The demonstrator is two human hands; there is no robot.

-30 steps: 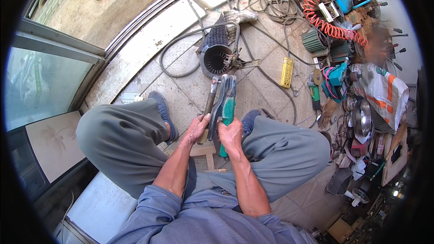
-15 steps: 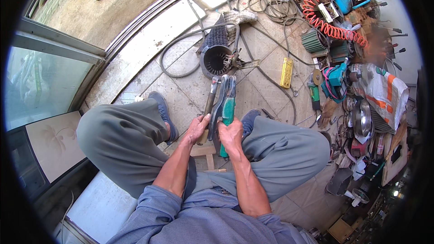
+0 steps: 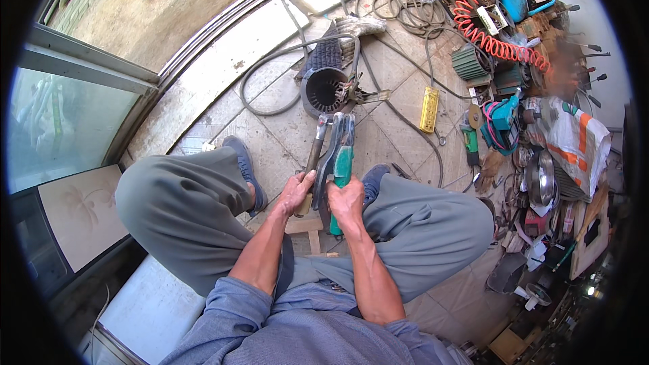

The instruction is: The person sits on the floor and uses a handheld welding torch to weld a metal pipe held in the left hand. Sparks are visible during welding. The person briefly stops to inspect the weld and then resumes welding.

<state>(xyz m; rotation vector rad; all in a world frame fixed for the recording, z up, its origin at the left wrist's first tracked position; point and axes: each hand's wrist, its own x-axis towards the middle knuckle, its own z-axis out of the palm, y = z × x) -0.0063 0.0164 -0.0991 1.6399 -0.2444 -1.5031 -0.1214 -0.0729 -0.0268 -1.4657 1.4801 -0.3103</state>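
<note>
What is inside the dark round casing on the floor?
Inside the casing are narrow ridges. A metal piece covers part of its right edge; what lies behind cannot be seen.

1. From my remote seat I read this as a small repair workshop: tiled floor (image 3: 395, 142), a glass panel (image 3: 67, 122) on the left, bare ground (image 3: 176, 20) beyond the threshold.
2. On my right I make out a green grinder (image 3: 470, 145) with a round disc and a teal power tool (image 3: 502, 116).
3. I see motor-like parts: a finned green housing (image 3: 470, 64) and an open round housing (image 3: 323, 92), slotted inside.
4. I spot a red coiled hose (image 3: 466, 17), looped dark cables (image 3: 405, 13) and a yellow box (image 3: 428, 108) on a cord.
5. Even the held green-handled clamp (image 3: 343, 161) looks like shop gear.
</note>
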